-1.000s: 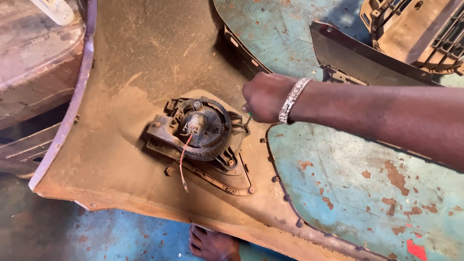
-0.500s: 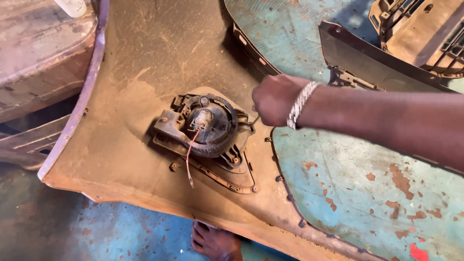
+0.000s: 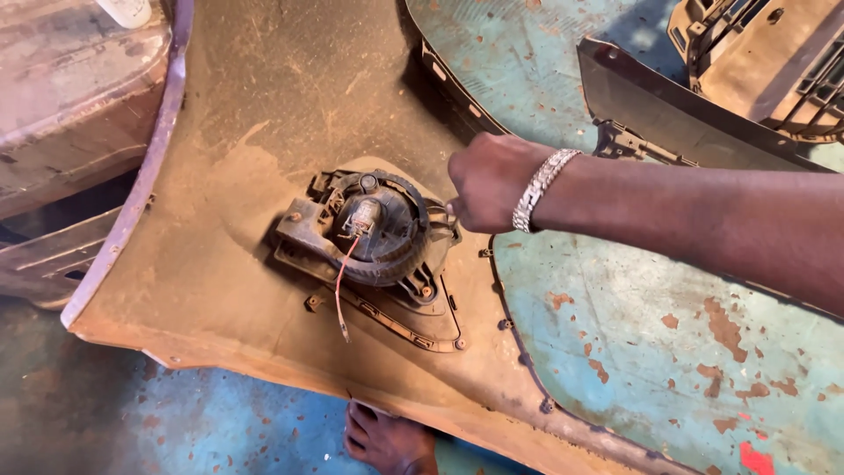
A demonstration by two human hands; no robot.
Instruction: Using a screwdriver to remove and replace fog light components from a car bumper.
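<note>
Dust-brown plastic fills the head view: a big car bumper (image 3: 264,105) lies inner face up on a worn blue-green floor (image 3: 668,352) with rusty patches. Bolted into its lower middle sits a round black lamp housing (image 3: 369,233), grimy, with a pale bulb socket at its centre and a thin red wire (image 3: 338,290) trailing down from it onto the dusty panel.

From the right edge comes the right hand (image 3: 488,180), a silver chain bracelet (image 3: 541,189) on the wrist, forearm stretched across the floor. It is curled into a loose fist right at the housing's right rim, fingertips pinched close together against the edge there. Whether anything small sits between them I cannot tell; the knuckles hide it.

The left hand is out of the picture.

Below the bumper's lower edge a bare foot (image 3: 387,440) stands on the floor. Upper right, a dark bumper piece (image 3: 668,105) and a tan grille part (image 3: 774,62) lie apart from the work. Another dusty panel (image 3: 70,114) rests at upper left.
</note>
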